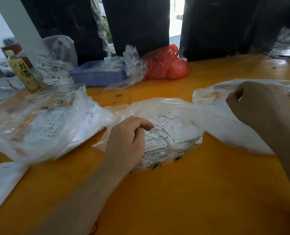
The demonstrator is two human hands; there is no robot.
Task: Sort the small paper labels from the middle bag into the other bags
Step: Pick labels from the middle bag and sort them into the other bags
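Your left hand [125, 138] sits in the mouth of the middle bag [171, 150], fingers loosely curled with the tips on the pile of small paper labels [164, 131]; whether they pinch a label cannot be told. Your right hand [252, 106] is curled tight, gripping the upper film of the right bag [225, 133]. The left bag [44, 122] lies just beside the middle one on the orange table [183, 192], with 3 bags in a row.
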